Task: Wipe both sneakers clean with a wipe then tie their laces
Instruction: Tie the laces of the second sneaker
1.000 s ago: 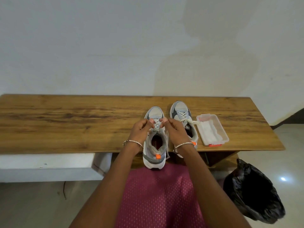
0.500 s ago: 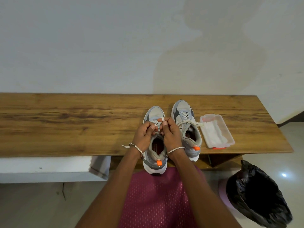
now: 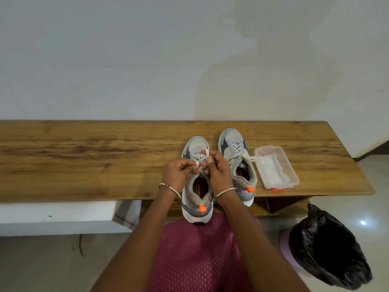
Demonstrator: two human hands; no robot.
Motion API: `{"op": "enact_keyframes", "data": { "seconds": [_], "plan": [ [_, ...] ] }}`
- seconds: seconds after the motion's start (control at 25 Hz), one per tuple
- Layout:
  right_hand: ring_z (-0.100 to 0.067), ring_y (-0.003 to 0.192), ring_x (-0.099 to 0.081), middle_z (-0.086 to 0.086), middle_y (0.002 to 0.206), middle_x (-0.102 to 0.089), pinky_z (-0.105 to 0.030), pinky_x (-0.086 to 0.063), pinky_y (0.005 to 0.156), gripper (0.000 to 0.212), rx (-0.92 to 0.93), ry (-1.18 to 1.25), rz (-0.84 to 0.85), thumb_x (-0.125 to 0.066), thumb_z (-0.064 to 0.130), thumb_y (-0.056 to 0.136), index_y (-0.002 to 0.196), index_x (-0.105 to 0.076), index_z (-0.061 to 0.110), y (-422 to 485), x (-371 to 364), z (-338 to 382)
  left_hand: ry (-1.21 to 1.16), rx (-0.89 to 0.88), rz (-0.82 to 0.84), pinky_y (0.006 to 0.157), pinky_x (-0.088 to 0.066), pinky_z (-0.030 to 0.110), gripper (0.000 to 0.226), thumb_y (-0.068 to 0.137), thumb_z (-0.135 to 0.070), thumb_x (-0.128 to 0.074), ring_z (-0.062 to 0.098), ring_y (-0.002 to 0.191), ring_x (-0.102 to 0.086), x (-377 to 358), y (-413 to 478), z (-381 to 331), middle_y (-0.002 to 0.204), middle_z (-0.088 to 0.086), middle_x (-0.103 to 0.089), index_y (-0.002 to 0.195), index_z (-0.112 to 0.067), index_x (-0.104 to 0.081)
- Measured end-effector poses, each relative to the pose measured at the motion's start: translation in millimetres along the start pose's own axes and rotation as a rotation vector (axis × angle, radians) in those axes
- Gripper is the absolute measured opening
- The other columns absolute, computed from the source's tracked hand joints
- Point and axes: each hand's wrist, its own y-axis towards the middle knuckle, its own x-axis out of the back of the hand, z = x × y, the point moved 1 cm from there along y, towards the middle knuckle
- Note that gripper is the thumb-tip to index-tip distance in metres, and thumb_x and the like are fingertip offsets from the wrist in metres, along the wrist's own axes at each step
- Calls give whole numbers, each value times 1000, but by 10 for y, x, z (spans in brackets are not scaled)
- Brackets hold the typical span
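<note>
Since half a second ago the right hand (image 3: 219, 173) has raised its forefinger, and the white lace (image 3: 207, 153) now loops over that finger while the other fingers stay curled on it. The left hand (image 3: 177, 173) is just beside it, thumb and fingers pinching the same lace. Beneath both hands stands the grey-and-white sneaker (image 3: 196, 144), its toe toward the wall (image 3: 189, 60) and its orange-tabbed heel overhanging the wooden table (image 3: 84, 157). Just right of this sneaker stands the second sneaker (image 3: 231, 137), laces spread. Further right is a clear wipe box (image 3: 286, 165). Below and well right sits a black bin bag (image 3: 328, 253).
</note>
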Motion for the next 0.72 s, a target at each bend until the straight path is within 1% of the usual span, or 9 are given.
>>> {"op": "enact_keyframes", "data": {
  "seconds": [0.08, 0.16, 0.28, 0.36, 0.4, 0.48, 0.6, 0.68, 0.72],
  "plan": [
    [-6, 57, -56, -11, 78, -63, -19, -50, 58, 9, -20, 63, -24, -47, 0, 102, 109, -52, 1, -2, 9, 8, 0, 42, -41, 50, -50, 18, 13, 81, 1, -79, 5, 56, -68, 16, 35, -13, 70, 2, -74, 82, -8, -71],
    [-11, 57, -58, -14, 79, -67, -23, -55, 58, 7, -78, 152, -78, -53, -1, 99, 104, -51, 2, -11, 2, 9, -33, 56, -81, 49, -52, 21, 18, 79, 0, -82, 11, 59, -70, 26, 42, -19, 72, 6, -75, 81, -10, -66],
    [-15, 57, -63, -10, 74, -71, -30, -59, 61, 7, -132, 206, -141, -62, -2, 93, 99, -59, -2, -6, -7, -1, -120, 49, -48, 56, -53, 24, 13, 83, -4, -80, 11, 67, -71, 30, 4, 11, 77, 6, -77, 93, -7, -72],
    [-15, 59, -66, -12, 74, -71, -27, -59, 61, 12, -128, 180, -123, -65, -3, 91, 101, -62, -8, -10, -1, 7, -196, 79, 10, 67, -55, 35, 12, 84, -10, -79, 18, 79, -74, 26, -11, 46, 86, 9, -79, 96, -7, -77],
    [-15, 61, -67, -14, 76, -71, -25, -59, 61, 14, -122, 157, -100, -66, -2, 90, 102, -63, -11, -18, 6, 23, -228, 104, 37, 70, -54, 38, 16, 84, -13, -80, 22, 82, -74, 21, -8, 50, 90, 12, -79, 98, -7, -78],
    [-14, 64, -69, -15, 78, -71, -23, -58, 62, 18, -113, 125, -47, -66, -3, 90, 104, -65, -13, -24, 33, 42, -264, 165, 57, 69, -54, 36, 24, 80, -15, -82, 23, 80, -74, 22, 19, 29, 90, 14, -79, 102, -8, -74],
    [-13, 66, -69, -12, 76, -72, -22, -58, 64, 14, -117, 128, 36, -63, -5, 91, 104, -66, -12, -7, 72, 40, -281, 243, 81, 64, -57, 30, 31, 81, -6, -81, 16, 71, -75, 37, 77, -33, 82, 8, -79, 108, -9, -67],
    [-14, 70, -69, -11, 77, -73, -22, -57, 67, 13, -100, 110, 92, -61, -4, 93, 103, -68, -9, 11, 98, 13, -269, 239, 133, 59, -55, 24, 23, 83, -4, -79, 14, 69, -74, 38, 92, -72, 80, 8, -78, 105, -10, -72],
    [-16, 72, -69, -13, 79, -72, -24, -57, 70, 14, -98, 110, 116, -61, -1, 94, 103, -69, -8, 16, 109, 0, -287, 238, 140, 60, -56, 24, 17, 83, -3, -78, 16, 69, -73, 35, 95, -75, 80, 9, -78, 99, -8, -74]
  ]
}}
